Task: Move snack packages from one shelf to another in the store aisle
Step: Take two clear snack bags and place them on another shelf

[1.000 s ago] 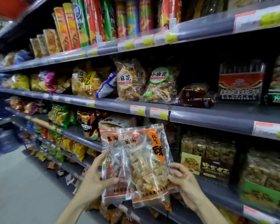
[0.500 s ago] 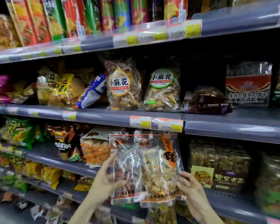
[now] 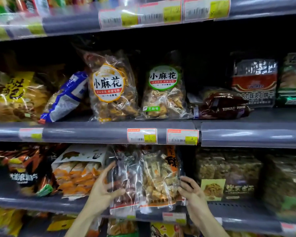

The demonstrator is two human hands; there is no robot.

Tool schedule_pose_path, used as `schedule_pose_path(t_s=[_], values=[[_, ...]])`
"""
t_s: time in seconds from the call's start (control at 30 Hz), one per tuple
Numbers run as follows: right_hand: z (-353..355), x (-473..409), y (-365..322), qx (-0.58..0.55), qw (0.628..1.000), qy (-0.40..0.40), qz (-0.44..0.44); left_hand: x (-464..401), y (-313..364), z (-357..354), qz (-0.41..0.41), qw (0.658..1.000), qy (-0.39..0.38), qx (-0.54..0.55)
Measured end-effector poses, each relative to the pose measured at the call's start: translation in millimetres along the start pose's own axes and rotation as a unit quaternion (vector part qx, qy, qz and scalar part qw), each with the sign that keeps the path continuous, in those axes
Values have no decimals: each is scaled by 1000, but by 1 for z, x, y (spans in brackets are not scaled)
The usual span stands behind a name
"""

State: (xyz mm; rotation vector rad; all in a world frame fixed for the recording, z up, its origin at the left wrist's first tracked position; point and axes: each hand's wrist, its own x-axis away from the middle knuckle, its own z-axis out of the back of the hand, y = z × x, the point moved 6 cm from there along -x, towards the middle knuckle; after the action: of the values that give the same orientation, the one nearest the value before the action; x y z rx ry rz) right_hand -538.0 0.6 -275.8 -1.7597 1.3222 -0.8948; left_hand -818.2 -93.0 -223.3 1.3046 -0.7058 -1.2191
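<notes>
Two clear snack bags stand side by side at the front of the lower grey shelf (image 3: 41, 203). The left bag (image 3: 126, 182) holds dark reddish pieces, and my left hand (image 3: 102, 189) grips its left edge. The right bag (image 3: 161, 178) holds pale brown pieces under an orange label, and my right hand (image 3: 190, 190) holds its right edge. Both bags' bottoms hang slightly over the shelf's front lip.
An orange-and-white pack (image 3: 75, 175) sits just left of the bags, and brown cracker packs (image 3: 227, 175) sit on the right. On the shelf above (image 3: 92, 132) stand two twisted-dough bags (image 3: 113, 88), (image 3: 164, 89) and a dark red pack (image 3: 220, 105). Price tags (image 3: 142, 135) line the edges.
Both hands carried the two bags forward and up into the gap on the lower shelf. The camera came closer to the shelves and turned right.
</notes>
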Motion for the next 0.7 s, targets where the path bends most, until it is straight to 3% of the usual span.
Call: schedule_pose_path(t_s=[0.2, 0.47, 0.7], values=[[-5, -7, 5, -4, 999, 40, 25, -24, -11, 6, 16, 999, -31, -1], [2, -21, 16, -7, 994, 91, 55, -38, -14, -5, -33, 998, -47, -5], [-3, -30, 15, 10, 987, 121, 104, -47, -25, -7, -45, 998, -14, -44]])
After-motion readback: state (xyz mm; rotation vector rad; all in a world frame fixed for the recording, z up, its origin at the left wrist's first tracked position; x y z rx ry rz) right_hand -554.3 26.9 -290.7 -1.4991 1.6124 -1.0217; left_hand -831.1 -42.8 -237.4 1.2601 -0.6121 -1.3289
